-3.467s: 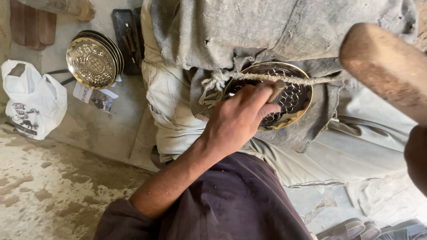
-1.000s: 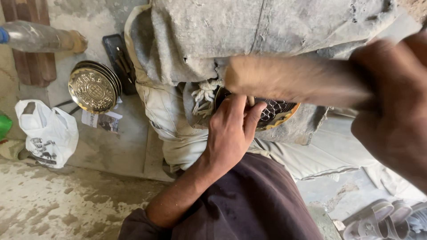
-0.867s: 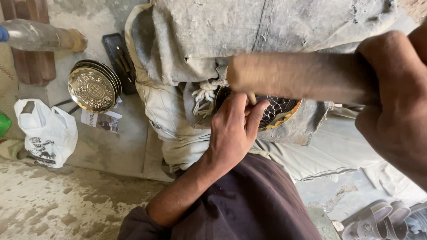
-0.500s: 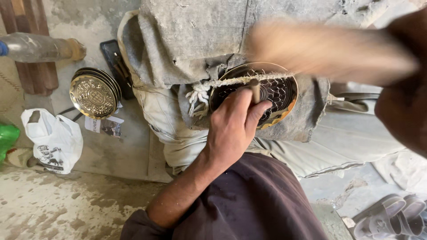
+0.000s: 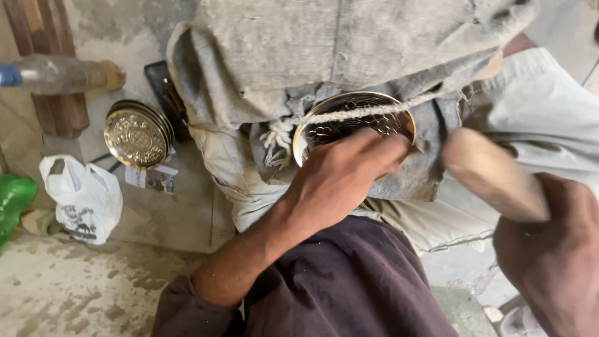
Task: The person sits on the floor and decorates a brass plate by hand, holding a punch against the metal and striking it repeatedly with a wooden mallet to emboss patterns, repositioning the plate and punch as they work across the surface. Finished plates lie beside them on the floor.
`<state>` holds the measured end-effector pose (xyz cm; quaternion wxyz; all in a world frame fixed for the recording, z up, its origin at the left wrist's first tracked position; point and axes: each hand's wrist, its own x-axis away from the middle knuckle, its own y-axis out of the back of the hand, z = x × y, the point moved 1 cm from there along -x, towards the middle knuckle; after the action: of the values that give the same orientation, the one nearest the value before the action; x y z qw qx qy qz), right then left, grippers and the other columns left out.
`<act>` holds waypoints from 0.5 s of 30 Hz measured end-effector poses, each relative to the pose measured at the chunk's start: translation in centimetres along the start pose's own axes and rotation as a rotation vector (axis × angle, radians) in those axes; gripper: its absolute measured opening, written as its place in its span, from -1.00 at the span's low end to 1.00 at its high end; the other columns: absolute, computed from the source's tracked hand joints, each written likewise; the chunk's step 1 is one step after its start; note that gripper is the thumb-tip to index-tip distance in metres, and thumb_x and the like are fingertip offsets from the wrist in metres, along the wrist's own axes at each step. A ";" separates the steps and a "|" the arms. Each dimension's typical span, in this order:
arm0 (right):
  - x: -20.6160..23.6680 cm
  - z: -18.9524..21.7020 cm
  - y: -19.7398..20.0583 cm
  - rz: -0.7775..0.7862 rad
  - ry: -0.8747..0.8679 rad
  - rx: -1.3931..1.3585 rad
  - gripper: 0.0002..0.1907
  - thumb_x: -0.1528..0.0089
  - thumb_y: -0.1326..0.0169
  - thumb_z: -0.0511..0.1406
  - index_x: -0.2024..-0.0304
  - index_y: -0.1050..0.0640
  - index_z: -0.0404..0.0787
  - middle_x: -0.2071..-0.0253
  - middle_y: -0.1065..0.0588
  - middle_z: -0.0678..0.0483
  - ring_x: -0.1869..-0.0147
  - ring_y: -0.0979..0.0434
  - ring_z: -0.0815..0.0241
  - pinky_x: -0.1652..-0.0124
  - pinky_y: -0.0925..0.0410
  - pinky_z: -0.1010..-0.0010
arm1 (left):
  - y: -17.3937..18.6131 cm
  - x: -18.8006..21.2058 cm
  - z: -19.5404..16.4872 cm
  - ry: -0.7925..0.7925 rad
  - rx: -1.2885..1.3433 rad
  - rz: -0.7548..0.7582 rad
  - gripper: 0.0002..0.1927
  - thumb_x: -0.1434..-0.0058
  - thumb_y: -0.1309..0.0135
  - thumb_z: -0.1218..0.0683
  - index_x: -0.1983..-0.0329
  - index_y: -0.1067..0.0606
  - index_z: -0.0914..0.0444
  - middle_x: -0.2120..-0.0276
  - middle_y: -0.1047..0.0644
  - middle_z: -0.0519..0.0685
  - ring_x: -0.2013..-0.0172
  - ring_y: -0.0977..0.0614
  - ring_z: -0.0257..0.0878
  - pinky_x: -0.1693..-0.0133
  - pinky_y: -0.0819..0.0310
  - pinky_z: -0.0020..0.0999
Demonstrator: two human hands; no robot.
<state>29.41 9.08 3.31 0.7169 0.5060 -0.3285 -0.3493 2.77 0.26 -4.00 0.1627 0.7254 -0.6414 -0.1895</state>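
A round brass plate [image 5: 340, 122] with a dark engraved pattern lies on grey cloth padding [image 5: 349, 47], with a pale rope [image 5: 368, 111] stretched across its top. My left hand [image 5: 340, 178] rests on the plate's near rim, fingers closed around a small tool that I mostly cannot see. My right hand [image 5: 552, 249] at the lower right grips a wooden mallet [image 5: 490, 175], whose blurred head hangs just right of the plate.
A stack of embossed brass plates [image 5: 136, 134] lies at the left beside a dark flat object [image 5: 163, 93]. A white plastic bag [image 5: 84, 196], a plastic bottle [image 5: 59, 73], a wooden plank [image 5: 47, 68] and something green [image 5: 12, 200] sit further left on the dusty floor.
The mallet has swung down from above the plate to its right side. My left hand stays on the plate. The view has shifted slightly.
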 end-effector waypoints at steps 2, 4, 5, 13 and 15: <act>-0.5 0.1 -0.2 0.017 -0.020 -0.069 -0.80 -0.35 -0.09 -0.47 -0.02 -0.50 -0.44 0.17 -0.54 -0.16 0.18 -0.59 0.08 0.16 -0.44 0.42 | 1.1 1.6 -0.2 0.160 0.027 -0.259 -0.83 -0.43 -0.12 0.09 0.10 -0.42 0.27 0.32 -0.52 -0.02 0.42 -0.60 -0.31 0.51 -0.53 -0.47; -1.8 0.2 -0.2 0.045 -0.046 -0.099 -0.79 -0.35 -0.09 -0.48 -0.03 -0.49 -0.44 0.18 -0.54 -0.16 0.18 -0.59 0.08 0.16 -0.44 0.41 | 1.7 2.9 -0.4 0.232 0.035 -0.398 -0.77 -0.44 -0.14 0.05 0.15 -0.38 0.29 0.35 -0.49 -0.02 0.41 -0.58 -0.25 0.43 -0.51 -0.35; -2.7 0.5 -0.1 0.054 -0.005 -0.060 -0.79 -0.35 -0.09 -0.48 -0.03 -0.49 -0.44 0.18 -0.54 -0.16 0.18 -0.59 0.08 0.17 -0.45 0.41 | 1.7 3.4 -0.6 0.241 0.022 -0.428 -0.76 -0.46 -0.12 0.06 0.15 -0.37 0.31 0.33 -0.49 0.01 0.38 -0.58 -0.20 0.38 -0.51 -0.29; -9.5 7.0 0.5 0.142 0.232 0.203 -0.75 -0.33 -0.09 -0.51 -0.06 -0.48 -0.44 0.19 -0.54 -0.16 0.20 -0.59 0.09 0.18 -0.46 0.39 | 1.0 4.6 -0.1 0.215 -0.084 -0.456 -0.76 -0.47 -0.10 0.06 0.10 -0.38 0.34 0.35 -0.47 0.06 0.34 -0.56 -0.11 0.31 -0.49 -0.17; -10.4 7.6 0.9 0.153 0.237 0.216 -0.74 -0.32 -0.09 -0.52 -0.07 -0.48 -0.44 0.20 -0.54 -0.16 0.20 -0.59 0.09 0.19 -0.46 0.38 | 0.9 4.7 0.0 0.166 -0.063 -0.467 -0.73 -0.47 -0.08 0.06 -0.01 -0.40 0.37 0.33 -0.49 0.06 0.33 -0.57 -0.14 0.32 -0.51 -0.21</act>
<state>17.65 14.18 4.97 0.7166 0.5912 -0.3150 -0.1941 2.49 -4.50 -3.92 0.1894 0.8615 -0.4347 -0.1817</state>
